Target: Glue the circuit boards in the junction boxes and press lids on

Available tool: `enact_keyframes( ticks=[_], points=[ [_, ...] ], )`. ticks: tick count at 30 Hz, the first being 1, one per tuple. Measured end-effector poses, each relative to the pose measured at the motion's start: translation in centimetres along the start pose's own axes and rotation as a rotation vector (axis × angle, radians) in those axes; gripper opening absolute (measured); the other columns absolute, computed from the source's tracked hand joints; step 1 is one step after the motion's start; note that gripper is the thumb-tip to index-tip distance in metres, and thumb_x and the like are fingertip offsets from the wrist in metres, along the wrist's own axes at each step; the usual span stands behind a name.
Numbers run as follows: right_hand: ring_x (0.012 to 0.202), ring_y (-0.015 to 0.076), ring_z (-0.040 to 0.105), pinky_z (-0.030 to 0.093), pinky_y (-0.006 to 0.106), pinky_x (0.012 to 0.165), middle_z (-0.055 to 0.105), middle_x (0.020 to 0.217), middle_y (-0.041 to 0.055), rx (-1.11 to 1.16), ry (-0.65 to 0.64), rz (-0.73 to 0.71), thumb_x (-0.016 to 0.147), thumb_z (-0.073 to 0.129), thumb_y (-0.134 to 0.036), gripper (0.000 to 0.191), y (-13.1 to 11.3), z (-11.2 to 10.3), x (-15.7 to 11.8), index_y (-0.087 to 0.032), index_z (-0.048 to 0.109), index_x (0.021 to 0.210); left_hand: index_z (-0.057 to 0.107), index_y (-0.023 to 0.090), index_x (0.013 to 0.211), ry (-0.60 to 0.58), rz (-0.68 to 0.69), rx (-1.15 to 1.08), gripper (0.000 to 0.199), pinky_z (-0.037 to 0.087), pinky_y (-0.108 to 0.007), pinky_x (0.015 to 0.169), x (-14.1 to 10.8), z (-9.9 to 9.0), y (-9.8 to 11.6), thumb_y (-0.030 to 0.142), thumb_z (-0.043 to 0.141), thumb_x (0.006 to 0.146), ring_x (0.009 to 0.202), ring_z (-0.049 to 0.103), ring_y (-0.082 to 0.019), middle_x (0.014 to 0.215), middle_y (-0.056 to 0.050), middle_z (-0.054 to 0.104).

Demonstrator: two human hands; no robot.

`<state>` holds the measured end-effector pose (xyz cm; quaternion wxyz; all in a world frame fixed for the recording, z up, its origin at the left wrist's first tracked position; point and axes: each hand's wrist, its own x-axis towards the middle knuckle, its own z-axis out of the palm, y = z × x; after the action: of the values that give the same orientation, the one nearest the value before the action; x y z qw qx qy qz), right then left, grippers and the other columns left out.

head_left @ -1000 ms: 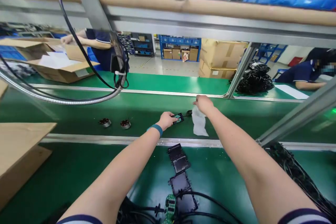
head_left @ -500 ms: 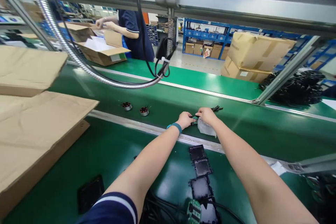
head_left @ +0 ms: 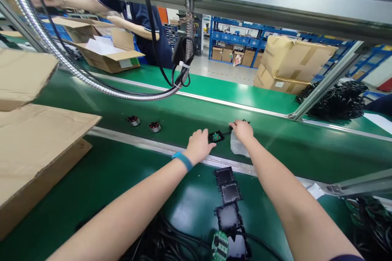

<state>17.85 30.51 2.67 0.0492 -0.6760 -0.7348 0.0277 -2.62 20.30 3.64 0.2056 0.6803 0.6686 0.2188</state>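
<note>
On the dark green belt lies a small black housing (head_left: 210, 138) with a green circuit board (head_left: 217, 136) inside. My left hand (head_left: 197, 147), wearing a teal wristband, is open at the housing's left edge, thumb and fingers apart; whether it touches is unclear. A black cable (head_left: 227, 133) runs from the housing to my right hand (head_left: 242, 131), whose fingers are closed on it. Beneath my right hand is a whitish translucent bag (head_left: 239, 145). Several black square housings (head_left: 230, 192) form a row nearer me, with a green circuit board (head_left: 219, 245) beside the closest one.
Two round metal parts (head_left: 154, 127) sit left on the belt. Cardboard flaps (head_left: 45, 138) jut in from the left. A metal conduit (head_left: 122, 94) loops overhead. Black cables (head_left: 171, 232) lie near me. Across the line, a person (head_left: 143, 28) stands by an open carton (head_left: 107, 59).
My left hand has moved left and its fingers have spread, exposing the housing and board. My right hand stays close to the bag. The person opposite has stretched an arm out leftward.
</note>
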Motion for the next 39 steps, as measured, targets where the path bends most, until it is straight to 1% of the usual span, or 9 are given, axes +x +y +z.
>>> enact_keyframes(
  ticks=[3, 8, 13, 19, 24, 27, 33, 36, 39],
  points=[
    [0.109, 0.0281, 0.065, 0.046, 0.033, 0.084, 0.069, 0.118, 0.0158, -0.01, -0.077, -0.096, 0.1, 0.042, -0.031, 0.034, -0.2, 0.4, -0.3, -0.021, 0.064, 0.124, 0.06, 0.013, 0.115, 0.063, 0.169, 0.274, 0.038, 0.046, -0.042, 0.092, -8.3, -4.3, -3.1, 0.042, 0.057, 0.091, 0.107, 0.06, -0.034, 0.109, -0.018, 0.065],
    [0.115, 0.0265, 0.063, 0.048, 0.033, 0.09, 0.066, 0.125, 0.0152, -0.008, -0.186, -0.154, 0.095, 0.048, -0.017, 0.037, -2.0, 1.0, -0.2, -0.021, 0.062, 0.129, 0.053, 0.023, 0.079, 0.114, -0.06, 0.474, 0.037, 0.046, -0.038, 0.064, -21.4, -6.6, -8.9, 0.056, 0.041, 0.091, 0.068, 0.061, -0.028, 0.075, -0.009, 0.06],
    [0.108, 0.0232, 0.063, 0.054, 0.042, 0.092, 0.063, 0.123, 0.0118, -0.035, -0.247, -0.143, 0.098, 0.057, -0.034, 0.031, -2.7, 1.4, -0.9, -0.016, 0.062, 0.123, 0.046, 0.025, 0.077, 0.054, -0.177, 0.335, 0.035, 0.047, -0.034, 0.061, -24.6, -5.0, -9.5, 0.052, 0.032, 0.094, 0.068, 0.066, -0.025, 0.08, -0.008, 0.065],
    [0.107, 0.0226, 0.063, 0.055, 0.044, 0.09, 0.06, 0.127, 0.01, -0.021, -0.27, -0.126, 0.096, 0.061, -0.037, 0.036, -0.8, 0.8, -3.3, -0.017, 0.058, 0.126, 0.032, 0.026, 0.066, -0.043, -0.14, 0.435, 0.025, 0.041, -0.034, 0.057, -23.2, -6.0, -7.8, 0.034, 0.031, 0.09, 0.058, 0.063, -0.026, 0.059, -0.007, 0.059],
    [0.108, 0.0224, 0.062, 0.055, 0.043, 0.091, 0.06, 0.127, 0.0102, 0.042, -0.299, -0.079, 0.096, 0.061, -0.037, 0.036, 1.7, 0.0, -4.7, -0.017, 0.059, 0.126, 0.039, 0.025, 0.075, -0.03, -0.213, -0.006, 0.032, 0.041, -0.03, 0.052, -20.7, -8.7, -6.1, 0.052, 0.032, 0.09, 0.046, 0.055, -0.02, 0.047, 0.001, 0.054],
    [0.108, 0.0226, 0.062, 0.055, 0.043, 0.091, 0.06, 0.127, 0.0113, 0.082, -0.316, -0.026, 0.096, 0.061, -0.037, 0.037, 3.2, -0.6, -5.2, -0.016, 0.059, 0.126, 0.051, 0.023, 0.083, -0.002, -0.172, -0.081, 0.037, 0.042, -0.028, 0.053, -15.5, -10.9, -4.0, 0.056, 0.036, 0.089, 0.049, 0.056, -0.02, 0.049, 0.001, 0.055],
    [0.106, 0.0223, 0.063, 0.055, 0.043, 0.09, 0.062, 0.124, 0.01, 0.193, -0.301, 0.096, 0.096, 0.061, -0.038, 0.036, 6.1, -1.4, -5.9, -0.016, 0.06, 0.124, 0.064, 0.015, 0.099, 0.188, 0.141, 0.724, 0.03, 0.045, -0.041, 0.088, -0.8, -13.2, -0.3, 0.022, 0.035, 0.091, 0.098, 0.064, -0.032, 0.097, -0.017, 0.068],
    [0.108, 0.0249, 0.065, 0.051, 0.035, 0.091, 0.067, 0.117, 0.0166, 0.259, -0.187, 0.191, 0.098, 0.056, -0.039, 0.036, 7.5, -1.4, -5.6, -0.009, 0.065, 0.115, 0.064, 0.011, 0.11, 0.189, 0.125, 0.877, 0.037, 0.041, -0.049, 0.096, 4.0, -12.1, 0.1, 0.015, 0.031, 0.092, 0.116, 0.056, -0.038, 0.111, -0.021, 0.065],
    [0.114, 0.027, 0.064, 0.048, 0.03, 0.091, 0.067, 0.121, 0.0218, 0.307, -0.074, 0.276, 0.1, 0.049, -0.042, 0.043, 8.2, -1.3, -4.6, -0.006, 0.062, 0.12, 0.063, 0.006, 0.114, 0.155, 0.066, 0.847, 0.04, 0.042, -0.055, 0.094, 6.7, -8.3, -0.1, 0.03, 0.037, 0.096, 0.119, 0.052, -0.044, 0.121, -0.027, 0.061]
  ],
)
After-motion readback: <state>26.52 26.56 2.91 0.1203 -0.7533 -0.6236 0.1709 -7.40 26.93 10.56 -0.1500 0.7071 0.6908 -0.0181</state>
